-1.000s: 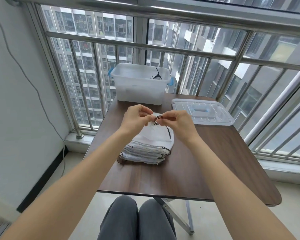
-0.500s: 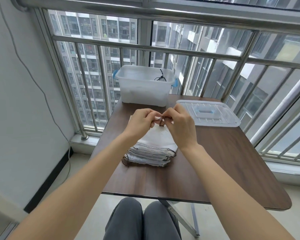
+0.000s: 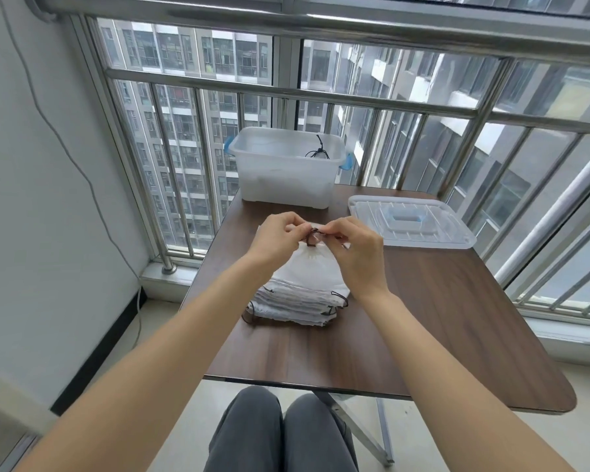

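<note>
A stack of white drawstring bags (image 3: 298, 303) lies in the middle of the brown table (image 3: 440, 318). Above it I hold the top white bag (image 3: 309, 267) by its gathered mouth. My left hand (image 3: 278, 241) and my right hand (image 3: 353, 252) meet there, fingers curled, each pinching the dark drawstring (image 3: 311, 237) at the bag's neck. The cord forms a small loop between my fingertips.
A clear plastic bin (image 3: 286, 168) with blue latches stands at the table's far edge, with a black cord inside. Its clear lid (image 3: 411, 224) lies flat to the right. A steel railing (image 3: 286, 93) and windows close off the far side. My knees show below the near edge.
My two hands have stayed together at the bag's neck, working the drawstring; the loose cord end that hung down a second ago is now drawn up. The camera has shifted slightly.
</note>
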`<state>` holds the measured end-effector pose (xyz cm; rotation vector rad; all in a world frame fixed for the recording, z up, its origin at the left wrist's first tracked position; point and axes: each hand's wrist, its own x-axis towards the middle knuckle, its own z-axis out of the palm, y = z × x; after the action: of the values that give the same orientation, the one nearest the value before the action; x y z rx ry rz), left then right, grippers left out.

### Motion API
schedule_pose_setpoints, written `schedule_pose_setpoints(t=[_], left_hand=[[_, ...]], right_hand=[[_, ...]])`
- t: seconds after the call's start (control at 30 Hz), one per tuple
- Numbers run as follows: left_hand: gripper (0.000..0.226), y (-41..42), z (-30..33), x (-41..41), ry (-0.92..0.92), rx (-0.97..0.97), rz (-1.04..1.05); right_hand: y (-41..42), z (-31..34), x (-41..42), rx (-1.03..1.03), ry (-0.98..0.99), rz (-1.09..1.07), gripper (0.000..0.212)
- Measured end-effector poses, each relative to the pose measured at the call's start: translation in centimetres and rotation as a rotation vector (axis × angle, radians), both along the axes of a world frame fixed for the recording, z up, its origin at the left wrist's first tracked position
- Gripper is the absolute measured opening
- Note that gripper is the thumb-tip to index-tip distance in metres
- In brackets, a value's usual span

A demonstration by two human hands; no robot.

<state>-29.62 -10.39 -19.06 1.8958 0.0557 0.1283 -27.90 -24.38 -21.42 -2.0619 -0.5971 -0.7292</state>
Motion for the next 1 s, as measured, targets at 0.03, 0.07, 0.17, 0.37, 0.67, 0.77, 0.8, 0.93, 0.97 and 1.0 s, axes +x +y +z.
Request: schedule_pose_setpoints(t=[0.03, 0.07, 0.17, 0.37, 0.67, 0.77, 0.8, 0.93, 0.97, 1.0], left_hand=[[0.021, -0.1, -0.1, 0.2, -0.034, 0.066, 0.048], [0.018, -0.1, -0.2, 0.3, -0.060, 0.142, 0.087], [0.016, 0.1, -0.3, 0.3, -0.065, 0.251, 0.173], [0.017, 0.8, -0.9, -0.1, -0.036, 0.306, 0.254], [0.019, 0.5, -1.4, 0.1, 0.001, 0.180, 0.406], [0.020, 0.6, -1.5, 0.1, -0.011, 0.151, 0.423], [0.020, 0.6, -1.5, 0.1, -0.012, 0.144, 0.421], [0.020, 0.4, -1.2, -0.1, -0.016, 0.133, 0.419], [0.020, 0.4, -1.2, -0.1, -0.012, 0.128, 0.419], [0.020, 0.4, -1.3, 0.0, -0.001, 0.121, 0.417]], right_hand=[[-0.1, 0.0, -0.1, 0.044, 0.066, -0.002, 0.006], [-0.1, 0.1, -0.1, 0.083, 0.134, -0.012, 0.006], [-0.5, 0.0, -0.1, 0.193, 0.316, -0.021, 0.006], [-1.3, -0.3, 0.1, 0.302, 0.417, -0.081, 0.006], [-1.2, -0.5, 0.1, 0.358, 0.448, -0.220, 0.013], [-1.3, -0.4, 0.0, 0.373, 0.475, -0.209, 0.013], [-1.2, -0.4, 0.0, 0.379, 0.480, -0.208, 0.012], [-1.4, 0.0, 0.2, 0.408, 0.481, -0.213, 0.010], [-1.5, 0.0, 0.2, 0.416, 0.484, -0.210, 0.009], [-1.6, 0.0, 0.2, 0.422, 0.489, -0.202, 0.008]])
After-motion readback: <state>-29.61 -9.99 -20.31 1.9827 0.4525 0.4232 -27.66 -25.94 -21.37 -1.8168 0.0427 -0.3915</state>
